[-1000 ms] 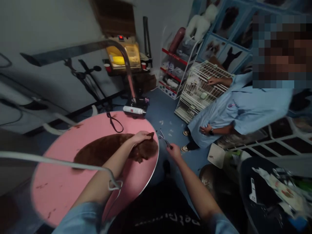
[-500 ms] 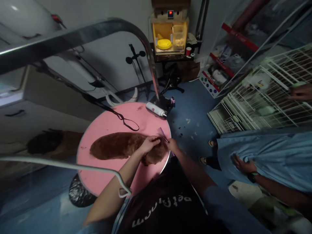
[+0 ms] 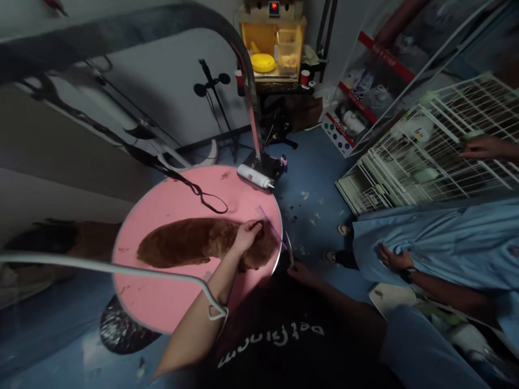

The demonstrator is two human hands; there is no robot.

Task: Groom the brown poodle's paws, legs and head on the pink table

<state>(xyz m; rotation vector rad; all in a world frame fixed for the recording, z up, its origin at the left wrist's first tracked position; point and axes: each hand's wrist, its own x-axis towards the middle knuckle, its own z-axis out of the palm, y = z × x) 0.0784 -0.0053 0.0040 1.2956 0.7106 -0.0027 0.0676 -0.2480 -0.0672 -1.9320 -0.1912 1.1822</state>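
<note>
A brown, curly-coated dog point(image 3: 178, 243) lies stretched across a round pink grooming table point(image 3: 162, 302), its head towards the right edge. My left hand point(image 3: 246, 236) is closed on the fur at the dog's ear point(image 3: 260, 231), fingertips pinched together. A purple comb point(image 3: 272, 227) lies slantwise over the dog's head, close to the left fingers. Past the table's edge, low and near my dark apron, my right hand point(image 3: 302, 274) grips a pair of scissors point(image 3: 289, 249) with the blades pointing up and away from the dog.
A white bottle point(image 3: 255, 177) lies at the table's far edge beside the metal arm post point(image 3: 254, 121). A black loop leash point(image 3: 198, 190) hangs over the table. A pale tube point(image 3: 101, 266) crosses in front. On the right, a person in blue point(image 3: 438, 243) stands by white wire cages point(image 3: 405, 146).
My right hand has drawn back from the dog's head towards my body, with the scissors now showing clear of the fur. The left hand stays at the ear. The view has shifted slightly.
</note>
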